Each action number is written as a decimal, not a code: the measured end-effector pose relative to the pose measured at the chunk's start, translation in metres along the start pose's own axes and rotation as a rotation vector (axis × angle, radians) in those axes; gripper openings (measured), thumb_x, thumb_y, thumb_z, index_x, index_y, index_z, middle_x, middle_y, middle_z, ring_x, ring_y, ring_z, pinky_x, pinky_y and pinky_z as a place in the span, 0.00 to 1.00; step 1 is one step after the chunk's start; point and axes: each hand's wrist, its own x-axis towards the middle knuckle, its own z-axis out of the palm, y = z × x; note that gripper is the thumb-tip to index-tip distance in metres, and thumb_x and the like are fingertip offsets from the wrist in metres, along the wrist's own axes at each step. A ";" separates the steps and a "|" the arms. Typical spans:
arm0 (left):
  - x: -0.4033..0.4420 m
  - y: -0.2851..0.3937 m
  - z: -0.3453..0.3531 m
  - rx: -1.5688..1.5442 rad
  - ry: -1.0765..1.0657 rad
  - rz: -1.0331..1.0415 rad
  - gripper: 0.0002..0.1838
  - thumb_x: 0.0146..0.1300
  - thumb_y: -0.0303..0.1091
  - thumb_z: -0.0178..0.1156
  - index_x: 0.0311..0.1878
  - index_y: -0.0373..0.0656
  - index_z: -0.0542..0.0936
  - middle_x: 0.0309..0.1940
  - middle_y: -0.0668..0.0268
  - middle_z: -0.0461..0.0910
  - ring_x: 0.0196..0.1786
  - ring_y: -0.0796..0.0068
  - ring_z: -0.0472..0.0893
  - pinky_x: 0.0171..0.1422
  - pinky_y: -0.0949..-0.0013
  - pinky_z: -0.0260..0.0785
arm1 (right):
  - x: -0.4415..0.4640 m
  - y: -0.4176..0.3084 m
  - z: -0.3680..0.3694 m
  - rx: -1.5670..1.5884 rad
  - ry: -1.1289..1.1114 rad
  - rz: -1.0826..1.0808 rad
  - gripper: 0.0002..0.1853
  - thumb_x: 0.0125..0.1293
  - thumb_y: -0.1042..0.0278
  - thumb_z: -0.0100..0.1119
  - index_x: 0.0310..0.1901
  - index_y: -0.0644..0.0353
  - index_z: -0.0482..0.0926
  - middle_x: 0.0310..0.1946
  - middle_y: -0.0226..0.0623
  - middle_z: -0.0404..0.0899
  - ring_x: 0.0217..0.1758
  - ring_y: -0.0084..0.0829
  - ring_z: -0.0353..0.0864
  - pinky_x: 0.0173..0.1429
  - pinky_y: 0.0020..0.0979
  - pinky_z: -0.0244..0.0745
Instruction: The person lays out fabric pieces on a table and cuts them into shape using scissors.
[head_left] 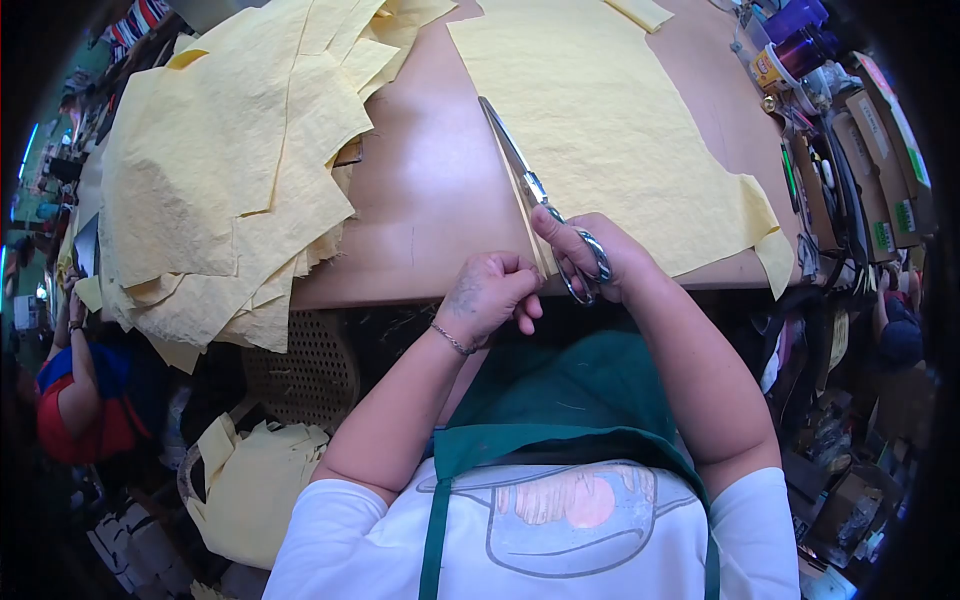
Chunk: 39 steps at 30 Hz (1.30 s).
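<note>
In the head view, a heap of yellow sheets [190, 140] covers the left of the tabletop [415, 190], cardboard boxes [880, 170] crowd its right edge, and a chair [300, 370] stands near left. A flat yellow sheet [600, 130] lies right of centre. The right hand's [610, 258] grip closes around the handles of scissors [520, 160], blades pointing far along the sheet's left edge. The left hand [487, 295] curls, thumb near index finger, beside a narrow strip [522, 212]; whether it pinches this, I cannot tell.

The sheet [600, 130] beyond the right hand [622, 258] and the pile [200, 140] beyond the left hand [493, 295] were pale yellow, the scissors [534, 183] silver. Below both hands, the apron [570, 385] was dark green, the shirt [395, 545] white with 1 pink circle [590, 502].
</note>
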 end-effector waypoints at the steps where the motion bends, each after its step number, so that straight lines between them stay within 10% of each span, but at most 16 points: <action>1: 0.000 0.000 0.000 -0.003 -0.004 0.001 0.05 0.55 0.29 0.51 0.28 0.38 0.72 0.14 0.66 0.73 0.12 0.80 0.71 0.17 0.81 0.63 | 0.001 -0.003 0.000 0.025 0.004 0.022 0.35 0.45 0.26 0.48 0.13 0.58 0.65 0.06 0.28 0.61 0.08 0.20 0.63 0.11 0.23 0.58; 14: -0.002 -0.002 -0.001 0.010 -0.034 0.021 0.06 0.55 0.31 0.52 0.28 0.39 0.72 0.14 0.67 0.73 0.14 0.80 0.72 0.19 0.80 0.64 | 0.016 -0.011 0.001 -0.049 0.032 -0.013 0.37 0.41 0.23 0.48 0.12 0.58 0.66 0.07 0.29 0.62 0.08 0.21 0.63 0.13 0.23 0.58; 20: -0.035 -0.058 -0.066 0.567 -0.237 -0.086 0.07 0.53 0.32 0.53 0.26 0.38 0.75 0.17 0.64 0.76 0.19 0.79 0.76 0.25 0.77 0.68 | -0.006 -0.001 -0.006 0.114 -0.093 -0.111 0.32 0.50 0.32 0.50 0.19 0.60 0.68 0.12 0.29 0.65 0.14 0.20 0.67 0.19 0.22 0.62; 27: -0.087 -0.222 -0.175 1.359 0.407 -0.662 0.14 0.50 0.38 0.53 0.34 0.38 0.79 0.36 0.50 0.77 0.43 0.54 0.76 0.48 0.59 0.68 | -0.070 0.071 -0.075 0.025 0.425 -0.461 0.26 0.47 0.42 0.62 0.30 0.60 0.69 0.16 0.23 0.66 0.19 0.14 0.64 0.22 0.19 0.60; 30: -0.087 -0.233 -0.173 1.468 0.166 -0.701 0.13 0.51 0.37 0.52 0.34 0.39 0.79 0.38 0.50 0.76 0.44 0.55 0.76 0.48 0.61 0.69 | -0.089 0.117 -0.100 -0.043 0.728 -0.361 0.31 0.45 0.35 0.59 0.30 0.61 0.69 0.15 0.23 0.65 0.18 0.14 0.64 0.21 0.18 0.59; 33: -0.070 -0.142 -0.113 1.621 -0.277 -0.542 0.12 0.52 0.35 0.52 0.35 0.39 0.79 0.37 0.51 0.77 0.42 0.56 0.77 0.47 0.61 0.69 | -0.111 0.154 -0.103 0.118 0.838 -0.223 0.33 0.43 0.32 0.58 0.31 0.61 0.69 0.16 0.23 0.63 0.17 0.15 0.64 0.22 0.18 0.61; 39: -0.052 0.013 -0.015 0.933 -0.116 0.388 0.08 0.54 0.31 0.54 0.32 0.36 0.77 0.27 0.55 0.76 0.31 0.59 0.76 0.37 0.69 0.69 | -0.124 0.205 -0.102 0.219 0.906 -0.152 0.32 0.45 0.31 0.53 0.28 0.59 0.68 0.16 0.21 0.61 0.17 0.14 0.62 0.22 0.17 0.60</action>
